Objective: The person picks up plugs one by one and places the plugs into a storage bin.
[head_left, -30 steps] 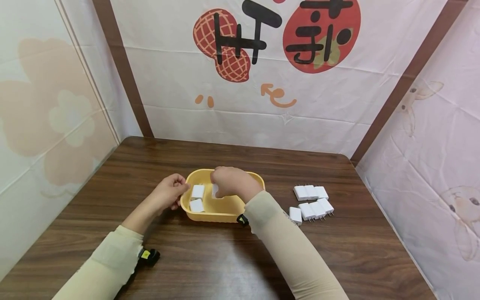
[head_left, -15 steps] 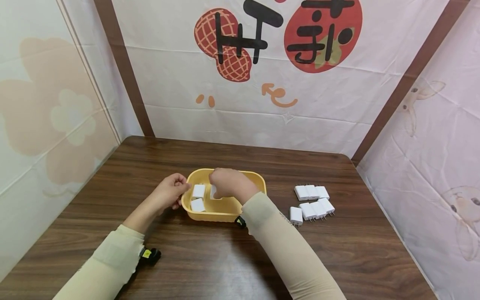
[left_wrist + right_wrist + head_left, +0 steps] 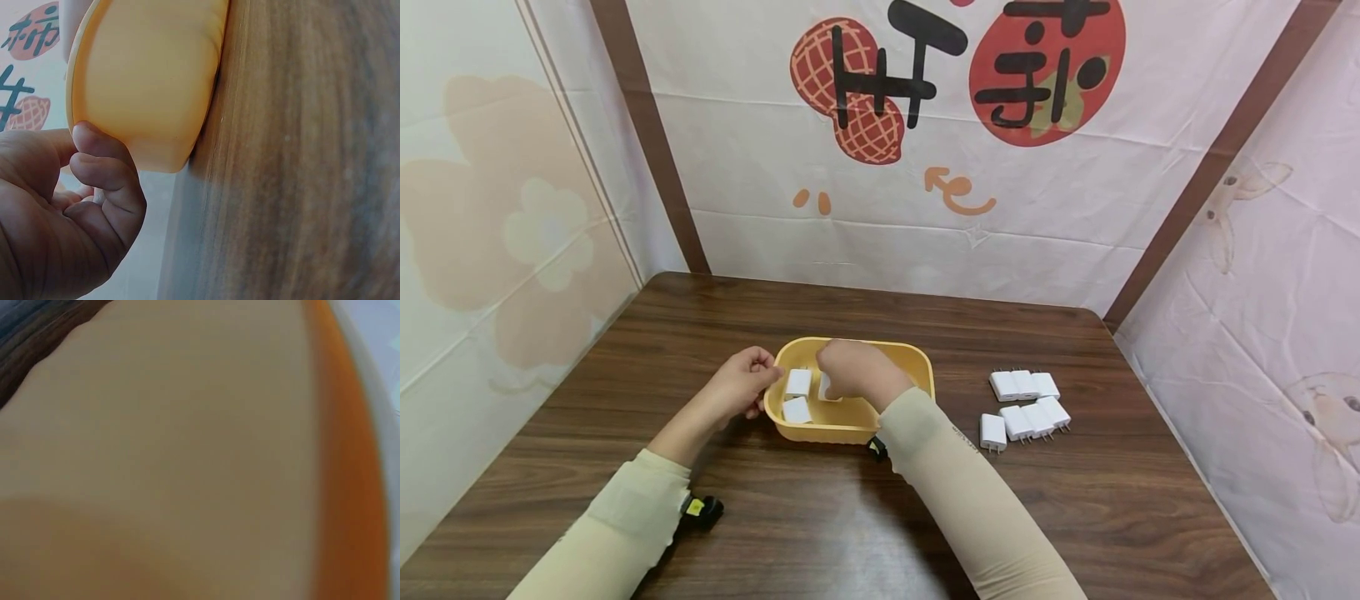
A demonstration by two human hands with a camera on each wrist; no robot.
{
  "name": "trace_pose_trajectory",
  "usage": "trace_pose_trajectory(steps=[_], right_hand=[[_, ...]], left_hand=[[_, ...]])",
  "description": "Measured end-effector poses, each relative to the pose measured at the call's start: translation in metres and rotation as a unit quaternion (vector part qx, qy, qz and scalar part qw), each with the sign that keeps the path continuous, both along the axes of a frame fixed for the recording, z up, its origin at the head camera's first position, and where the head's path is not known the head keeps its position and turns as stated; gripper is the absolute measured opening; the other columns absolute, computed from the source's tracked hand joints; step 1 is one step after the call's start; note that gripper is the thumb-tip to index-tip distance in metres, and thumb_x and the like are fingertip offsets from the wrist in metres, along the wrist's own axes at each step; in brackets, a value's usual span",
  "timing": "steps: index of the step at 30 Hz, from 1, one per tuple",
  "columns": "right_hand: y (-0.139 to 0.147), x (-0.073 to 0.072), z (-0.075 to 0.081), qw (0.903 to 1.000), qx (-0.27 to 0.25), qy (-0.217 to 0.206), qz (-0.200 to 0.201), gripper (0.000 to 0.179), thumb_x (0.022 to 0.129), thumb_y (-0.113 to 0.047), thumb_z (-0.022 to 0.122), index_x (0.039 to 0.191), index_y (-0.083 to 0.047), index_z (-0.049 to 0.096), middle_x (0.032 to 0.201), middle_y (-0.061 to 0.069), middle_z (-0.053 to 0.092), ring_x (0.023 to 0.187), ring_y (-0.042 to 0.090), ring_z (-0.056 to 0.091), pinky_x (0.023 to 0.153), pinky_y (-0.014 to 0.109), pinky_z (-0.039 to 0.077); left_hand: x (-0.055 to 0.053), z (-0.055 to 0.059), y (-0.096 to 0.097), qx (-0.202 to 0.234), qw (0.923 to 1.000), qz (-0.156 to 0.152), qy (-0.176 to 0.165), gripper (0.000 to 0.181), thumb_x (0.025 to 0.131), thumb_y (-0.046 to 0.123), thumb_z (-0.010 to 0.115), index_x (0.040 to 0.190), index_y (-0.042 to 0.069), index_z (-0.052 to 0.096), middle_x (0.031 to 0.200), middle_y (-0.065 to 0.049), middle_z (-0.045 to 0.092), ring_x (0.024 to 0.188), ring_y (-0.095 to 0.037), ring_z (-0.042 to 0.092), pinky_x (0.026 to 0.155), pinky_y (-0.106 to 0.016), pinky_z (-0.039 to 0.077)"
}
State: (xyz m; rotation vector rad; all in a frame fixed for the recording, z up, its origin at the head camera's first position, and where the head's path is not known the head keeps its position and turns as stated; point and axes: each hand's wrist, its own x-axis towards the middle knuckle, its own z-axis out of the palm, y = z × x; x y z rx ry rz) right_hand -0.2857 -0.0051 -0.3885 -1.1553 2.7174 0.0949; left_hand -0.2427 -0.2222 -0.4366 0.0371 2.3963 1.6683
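A yellow plastic basin [image 3: 850,434] stands on the table, and my left hand [image 3: 743,383] pinches its left rim between thumb and curled fingers. The left wrist view shows that hand [image 3: 69,206] against the end wall of the basin [image 3: 147,81]. Inside, my right hand [image 3: 859,368] reaches down and grips a white plug-in charger [image 3: 824,387], mostly hidden by the fingers. To its left lie two more white chargers, one behind [image 3: 798,382] and one in front [image 3: 797,410]. Blurred basin wall [image 3: 206,425] fills most of the right wrist view.
Right of the basin, several white chargers lie in two groups on the wooden table [image 3: 820,517]: a back row [image 3: 1024,384] and a front row [image 3: 1036,418], prongs showing. A printed cloth [image 3: 880,242] hangs behind the table, with more cloth at both sides.
My right hand has shifted slightly left inside the basin with the charger, closer to the two lying there. The left hand keeps its hold on the rim.
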Motion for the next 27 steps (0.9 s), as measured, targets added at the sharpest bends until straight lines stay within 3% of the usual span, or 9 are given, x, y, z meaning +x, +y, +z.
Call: trace_pose_trajectory(steps=[18, 27], right_hand=[[-0.007, -0.004, -0.005, 1.0, 0.004, 0.003, 0.003, 0.02, 0.092, -0.014, 0.072, 0.079, -0.017, 0.057, 0.077, -0.004, 0.051, 0.067, 0.011, 0.044, 0.063, 0.026, 0.041], [-0.011, -0.001, -0.006, 0.9999, 0.014, 0.007, 0.001, 0.015, 0.094, -0.016, 0.073, 0.084, -0.016, 0.061, 0.08, -0.004, 0.055, 0.069, 0.011, 0.046, 0.067, 0.026, 0.043]], left_hand=[[0.001, -0.001, -0.001, 0.006, 0.9999, -0.013, 0.008, 0.025, 0.105, 0.02, 0.056, 0.114, -0.001, 0.044, 0.064, -0.002, 0.051, 0.051, -0.012, 0.051, 0.043, -0.026, 0.044], [0.001, 0.0, -0.001, 0.005, 0.9998, -0.012, 0.013, 0.027, 0.105, 0.021, 0.057, 0.114, -0.002, 0.045, 0.064, -0.002, 0.051, 0.051, -0.013, 0.051, 0.043, -0.027, 0.044]])
